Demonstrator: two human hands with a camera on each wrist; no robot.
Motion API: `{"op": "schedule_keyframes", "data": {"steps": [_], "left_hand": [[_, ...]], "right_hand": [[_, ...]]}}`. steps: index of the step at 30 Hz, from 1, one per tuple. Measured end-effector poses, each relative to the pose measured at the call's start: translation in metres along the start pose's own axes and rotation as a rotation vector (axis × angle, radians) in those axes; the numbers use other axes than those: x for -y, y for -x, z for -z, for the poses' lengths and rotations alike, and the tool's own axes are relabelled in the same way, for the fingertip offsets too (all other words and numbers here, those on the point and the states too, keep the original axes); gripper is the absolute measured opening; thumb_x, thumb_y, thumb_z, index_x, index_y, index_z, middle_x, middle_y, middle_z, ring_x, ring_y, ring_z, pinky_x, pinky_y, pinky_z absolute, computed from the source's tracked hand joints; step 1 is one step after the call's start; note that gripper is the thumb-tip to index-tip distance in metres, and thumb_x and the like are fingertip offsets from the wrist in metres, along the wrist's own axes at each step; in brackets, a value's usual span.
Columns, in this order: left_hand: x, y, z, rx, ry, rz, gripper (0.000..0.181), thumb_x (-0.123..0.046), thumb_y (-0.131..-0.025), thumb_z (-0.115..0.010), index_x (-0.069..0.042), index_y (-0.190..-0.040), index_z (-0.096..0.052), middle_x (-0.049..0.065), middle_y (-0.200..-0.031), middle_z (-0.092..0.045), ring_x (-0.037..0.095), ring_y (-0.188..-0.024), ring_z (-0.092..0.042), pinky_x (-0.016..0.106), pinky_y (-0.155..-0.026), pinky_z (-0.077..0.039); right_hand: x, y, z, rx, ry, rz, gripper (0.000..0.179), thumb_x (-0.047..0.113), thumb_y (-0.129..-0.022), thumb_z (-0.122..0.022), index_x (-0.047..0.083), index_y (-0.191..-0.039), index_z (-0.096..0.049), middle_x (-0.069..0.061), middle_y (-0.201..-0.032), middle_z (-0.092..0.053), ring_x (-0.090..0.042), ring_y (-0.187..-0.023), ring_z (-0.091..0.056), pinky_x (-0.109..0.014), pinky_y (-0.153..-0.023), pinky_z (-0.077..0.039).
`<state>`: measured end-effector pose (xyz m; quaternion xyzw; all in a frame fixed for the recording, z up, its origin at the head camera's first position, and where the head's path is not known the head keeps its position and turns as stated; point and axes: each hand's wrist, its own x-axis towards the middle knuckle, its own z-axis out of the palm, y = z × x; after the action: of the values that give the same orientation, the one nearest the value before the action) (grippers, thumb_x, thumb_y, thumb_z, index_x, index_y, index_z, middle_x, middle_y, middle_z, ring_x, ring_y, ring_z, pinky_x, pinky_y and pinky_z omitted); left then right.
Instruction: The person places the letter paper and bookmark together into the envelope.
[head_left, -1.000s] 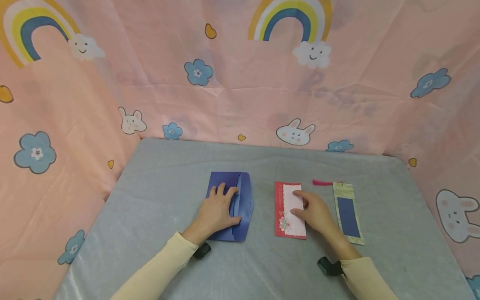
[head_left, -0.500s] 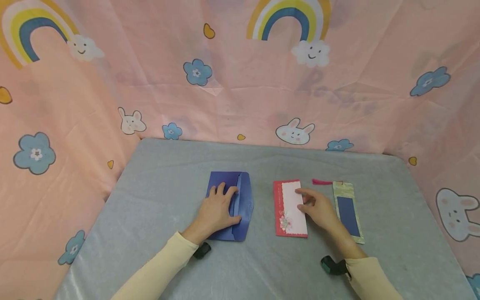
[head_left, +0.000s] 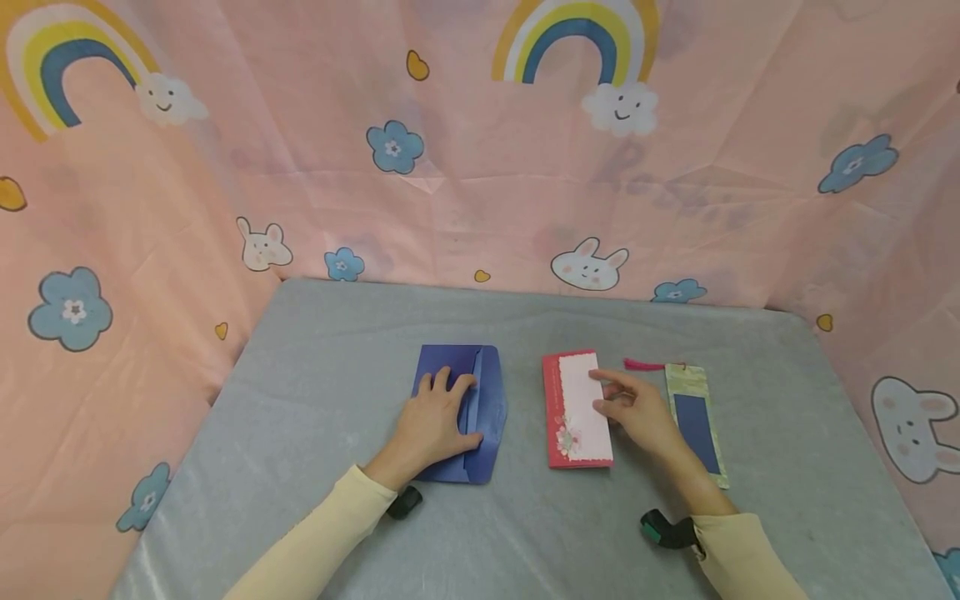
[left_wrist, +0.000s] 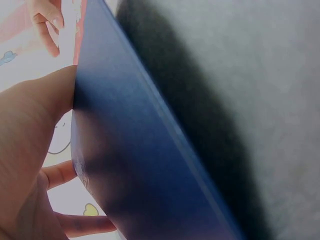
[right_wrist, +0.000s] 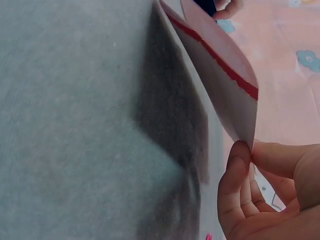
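A blue envelope [head_left: 491, 417] lies left of centre, its flap folded out to the right. My left hand [head_left: 431, 425] rests across it with fingers spread. Close up in the left wrist view, the envelope [left_wrist: 145, 135] shows one long edge raised over a dark shadow. To the right is a folded red and white greeting card [head_left: 581, 417] with flowers near its bottom. Thumb and forefinger of my right hand [head_left: 637, 417] pinch its right edge. In the right wrist view the pinched leaf of the card [right_wrist: 220, 75] bows upward, above its shadow.
A green bookmark [head_left: 693, 429] with a dark blue panel lies just right of the card, partly behind my right hand. Its pink tassel [head_left: 643, 364] points left. The grey cloth-covered table [head_left: 337, 350] meets a pink printed curtain [head_left: 480, 208] at the back and sides.
My right hand has shifted its pinch along the card's right edge. The card has moved slightly away from me and tilted. My left hand stays on the envelope.
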<state>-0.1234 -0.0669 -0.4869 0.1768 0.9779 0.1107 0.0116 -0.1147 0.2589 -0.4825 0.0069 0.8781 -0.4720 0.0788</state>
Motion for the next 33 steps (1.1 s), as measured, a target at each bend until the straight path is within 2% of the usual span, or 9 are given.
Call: {"op": "schedule_keyframes", "data": {"steps": [7,11,18,23,25,33], "left_hand": [[0.000,0.001,0.000,0.009,0.013,0.005,0.079,-0.057,-0.071,-0.079,-0.028,-0.138,-0.048,0.021,-0.145,-0.049,0.047,-0.129,-0.050,0.056,-0.079,-0.057],[0.000,0.000,-0.001,0.007,0.008,0.006,0.079,-0.057,-0.071,-0.079,-0.028,-0.138,-0.048,0.021,-0.144,-0.049,0.047,-0.128,-0.050,0.056,-0.079,-0.057],[0.000,0.000,-0.001,-0.001,0.006,0.006,0.078,-0.057,-0.070,-0.079,-0.029,-0.137,-0.049,0.020,-0.143,-0.050,0.046,-0.127,-0.051,0.056,-0.078,-0.057],[0.000,-0.001,-0.001,-0.003,0.007,0.004,0.078,-0.056,-0.070,-0.079,-0.028,-0.136,-0.049,0.020,-0.143,-0.050,0.046,-0.126,-0.051,0.056,-0.078,-0.057],[0.000,-0.001,-0.001,-0.003,0.008,0.006,0.078,-0.056,-0.070,-0.079,-0.028,-0.136,-0.049,0.020,-0.143,-0.050,0.047,-0.127,-0.051,0.056,-0.079,-0.057],[-0.001,0.000,0.001,0.006,0.023,0.010,0.078,-0.055,-0.070,-0.079,-0.027,-0.137,-0.049,0.021,-0.143,-0.049,0.046,-0.127,-0.051,0.057,-0.080,-0.057]], "right_hand": [[0.007,0.001,0.000,-0.032,-0.011,0.010,0.045,0.015,-0.092,-0.068,0.010,-0.136,-0.059,-0.018,-0.109,-0.060,-0.010,-0.071,-0.051,-0.022,-0.059,-0.046],[0.011,0.001,-0.001,-0.042,-0.012,0.007,0.045,0.019,-0.092,-0.069,0.011,-0.136,-0.060,-0.020,-0.119,-0.062,-0.011,-0.082,-0.056,-0.022,-0.064,-0.049],[0.018,0.001,-0.004,-0.041,-0.025,-0.028,0.046,0.024,-0.093,-0.069,0.017,-0.137,-0.060,-0.018,-0.128,-0.062,-0.022,-0.097,-0.058,-0.023,-0.066,-0.050],[0.023,0.000,-0.009,-0.022,-0.046,-0.026,0.046,0.025,-0.093,-0.068,0.018,-0.138,-0.060,-0.017,-0.131,-0.061,-0.027,-0.104,-0.059,-0.021,-0.073,-0.052],[0.025,-0.001,-0.013,-0.017,-0.056,-0.013,0.046,0.024,-0.092,-0.069,0.018,-0.137,-0.060,-0.017,-0.129,-0.062,-0.025,-0.102,-0.060,-0.020,-0.073,-0.052],[0.029,-0.005,-0.030,0.005,-0.102,0.035,0.044,0.018,-0.091,-0.071,0.015,-0.134,-0.063,-0.018,-0.120,-0.063,-0.015,-0.073,-0.053,-0.021,-0.060,-0.046]]}}
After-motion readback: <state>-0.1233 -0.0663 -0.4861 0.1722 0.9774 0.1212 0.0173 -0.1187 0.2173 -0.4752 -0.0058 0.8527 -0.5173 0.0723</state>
